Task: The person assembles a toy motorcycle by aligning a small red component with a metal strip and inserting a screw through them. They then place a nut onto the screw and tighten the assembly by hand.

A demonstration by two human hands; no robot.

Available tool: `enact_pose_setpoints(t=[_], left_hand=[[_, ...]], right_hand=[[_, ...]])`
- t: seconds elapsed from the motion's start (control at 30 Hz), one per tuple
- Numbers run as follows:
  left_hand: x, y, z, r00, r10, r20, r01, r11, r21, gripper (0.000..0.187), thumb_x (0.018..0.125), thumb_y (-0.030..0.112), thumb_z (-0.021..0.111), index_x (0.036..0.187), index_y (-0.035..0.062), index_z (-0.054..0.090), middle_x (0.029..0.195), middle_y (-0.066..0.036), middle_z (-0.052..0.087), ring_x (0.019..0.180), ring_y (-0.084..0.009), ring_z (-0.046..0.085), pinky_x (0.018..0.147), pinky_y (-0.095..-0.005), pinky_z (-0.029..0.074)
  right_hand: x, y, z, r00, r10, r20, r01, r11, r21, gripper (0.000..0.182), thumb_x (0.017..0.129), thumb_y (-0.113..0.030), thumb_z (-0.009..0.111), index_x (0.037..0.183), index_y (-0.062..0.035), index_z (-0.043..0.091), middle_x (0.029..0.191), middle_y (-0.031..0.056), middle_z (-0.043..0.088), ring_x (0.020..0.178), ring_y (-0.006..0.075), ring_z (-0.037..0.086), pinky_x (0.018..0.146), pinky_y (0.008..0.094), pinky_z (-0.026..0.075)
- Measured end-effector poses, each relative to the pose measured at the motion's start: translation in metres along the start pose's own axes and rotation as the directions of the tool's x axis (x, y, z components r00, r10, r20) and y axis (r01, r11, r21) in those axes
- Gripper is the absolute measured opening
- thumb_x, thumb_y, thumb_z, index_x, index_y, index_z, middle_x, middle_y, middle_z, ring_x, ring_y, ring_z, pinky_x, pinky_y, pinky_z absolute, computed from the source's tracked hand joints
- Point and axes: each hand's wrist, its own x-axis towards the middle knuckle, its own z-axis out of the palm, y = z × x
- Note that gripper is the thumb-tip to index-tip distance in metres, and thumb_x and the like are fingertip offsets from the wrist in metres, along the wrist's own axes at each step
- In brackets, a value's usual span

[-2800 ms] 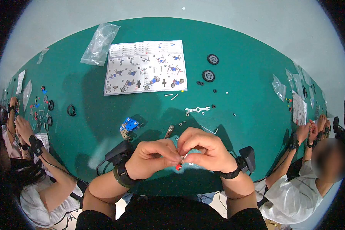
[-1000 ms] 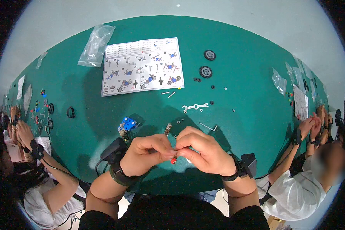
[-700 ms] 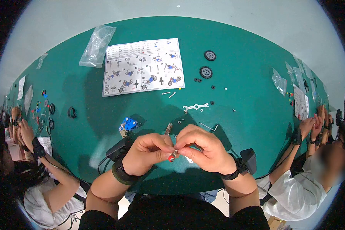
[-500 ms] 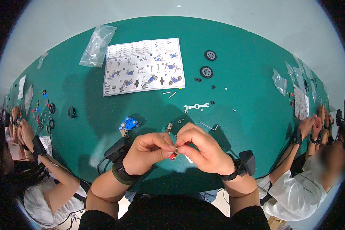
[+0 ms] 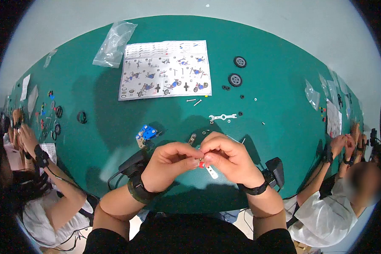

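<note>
My left hand (image 5: 170, 167) and my right hand (image 5: 229, 163) meet in front of me, thumbs and forefingers pinched together. Between the fingertips shows a small red part (image 5: 202, 165) with a bit of metal at it, mostly covered by the fingers. Just below the right fingertips, a white strip with holes (image 5: 213, 173) sticks out. Beyond my left hand lies a blue plate assembly (image 5: 146, 132) with a tan piece. A short metal strip with holes (image 5: 192, 139) rests behind the fingertips, and a hex key (image 5: 242, 140) is partly hidden behind my right hand.
On the green table (image 5: 178, 114) lie a printed instruction sheet (image 5: 165, 72), a plastic bag (image 5: 115, 44), two wheels (image 5: 235, 79), a flat wrench (image 5: 223, 117), screws (image 5: 197, 102) and a black tyre (image 5: 81, 117). People sit at work on both sides.
My view has shifted slightly, so the table things appear a little to the right. Both hands stay pinched together; the fingers have turned a little, and more of the white strip shows.
</note>
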Motion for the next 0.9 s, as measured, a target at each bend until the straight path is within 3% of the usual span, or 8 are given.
enact_pose_setpoints(t=[0.1, 0.2, 0.4, 0.5, 0.6, 0.7, 0.8, 0.9], left_hand=[[0.000, 0.000, -0.001, 1.000, 0.017, 0.014, -0.017, 1.000, 0.014, 0.019, 0.082, -0.001, 0.059, 0.101, 0.0014, 0.061, 0.097, -0.007, 0.063, 0.089, -0.0106, 0.058, 0.080, -0.0248, 0.047], [0.000, 0.003, 0.006, 0.998, 0.016, -0.057, -0.013, 0.998, 0.057, 0.015, 0.080, -0.001, 0.061, 0.094, 0.0021, 0.062, 0.089, -0.008, 0.063, 0.081, -0.0146, 0.060, 0.075, -0.0274, 0.048], [-0.001, 0.006, 0.005, 1.000, 0.012, -0.016, -0.010, 0.995, 0.101, 0.020, 0.083, 0.001, 0.059, 0.102, 0.0029, 0.062, 0.089, -0.008, 0.062, 0.080, -0.0121, 0.058, 0.073, -0.0254, 0.047], [-0.002, 0.009, 0.007, 1.000, -0.002, -0.030, 0.004, 0.998, 0.063, 0.021, 0.082, 0.000, 0.059, 0.102, 0.0029, 0.062, 0.089, -0.007, 0.062, 0.079, -0.0116, 0.058, 0.072, -0.0245, 0.047], [-0.003, 0.009, 0.007, 0.999, 0.025, -0.024, -0.023, 0.996, 0.092, 0.023, 0.080, 0.000, 0.061, 0.103, 0.0035, 0.063, 0.090, -0.007, 0.062, 0.082, -0.0116, 0.057, 0.075, -0.0247, 0.046], [-0.001, 0.005, 0.007, 0.989, 0.141, 0.038, -0.145, 0.982, 0.121, 0.027, 0.080, 0.001, 0.063, 0.106, 0.0064, 0.062, 0.086, 0.000, 0.060, 0.078, -0.0069, 0.053, 0.073, -0.0214, 0.044], [-0.002, 0.006, 0.009, 0.987, 0.156, 0.037, -0.160, 0.970, 0.183, 0.029, 0.078, 0.000, 0.064, 0.106, 0.0074, 0.063, 0.083, 0.000, 0.059, 0.079, -0.0081, 0.052, 0.073, -0.0229, 0.043], [-0.001, 0.008, 0.005, 0.970, 0.225, 0.090, -0.242, 0.904, 0.352, 0.029, 0.078, 0.000, 0.064, 0.106, 0.0081, 0.063, 0.085, -0.001, 0.060, 0.078, -0.0092, 0.052, 0.072, -0.0242, 0.042]], right_hand=[[0.001, 0.006, -0.001, 0.999, -0.024, 0.025, 0.025, 1.000, -0.009, 0.010, 0.086, -0.001, 0.053, 0.096, -0.0028, 0.053, 0.088, 0.0055, 0.048, 0.079, 0.0124, 0.051, 0.069, 0.0253, 0.043], [0.002, 0.007, -0.003, 0.998, -0.019, 0.055, 0.018, 1.000, 0.022, 0.009, 0.086, -0.002, 0.053, 0.095, -0.0025, 0.051, 0.089, 0.0055, 0.048, 0.079, 0.0122, 0.050, 0.069, 0.0246, 0.042], [0.002, 0.008, -0.005, 0.997, -0.007, 0.077, 0.006, 1.000, 0.021, 0.007, 0.087, -0.003, 0.051, 0.094, -0.0026, 0.049, 0.091, 0.0053, 0.047, 0.081, 0.0124, 0.047, 0.073, 0.0245, 0.040], [0.002, 0.008, -0.003, 0.997, 0.000, 0.073, -0.004, 0.998, 0.063, 0.013, 0.090, -0.015, 0.051, 0.094, -0.0028, 0.049, 0.093, 0.0066, 0.048, 0.081, 0.0108, 0.045, 0.071, 0.0237, 0.039], [0.003, 0.009, -0.006, 0.995, 0.000, 0.103, -0.009, 0.996, 0.087, 0.008, 0.087, -0.002, 0.051, 0.095, -0.0032, 0.049, 0.093, 0.0051, 0.047, 0.084, 0.0122, 0.047, 0.074, 0.0245, 0.040], [0.004, 0.008, -0.006, 0.997, -0.017, 0.080, 0.010, 0.996, 0.084, 0.008, 0.087, -0.002, 0.051, 0.095, -0.0034, 0.049, 0.093, 0.0052, 0.047, 0.085, 0.0124, 0.048, 0.073, 0.0241, 0.040], [0.004, 0.009, -0.006, 0.996, -0.012, 0.085, 0.004, 0.996, 0.091, 0.008, 0.087, -0.003, 0.051, 0.095, -0.0035, 0.049, 0.093, 0.0055, 0.047, 0.085, 0.0126, 0.048, 0.073, 0.0239, 0.041], [0.004, 0.009, -0.006, 0.996, -0.004, 0.093, -0.005, 0.996, 0.093, 0.009, 0.087, -0.002, 0.051, 0.095, -0.0036, 0.049, 0.094, 0.0058, 0.047, 0.085, 0.0128, 0.048, 0.073, 0.0243, 0.041]])
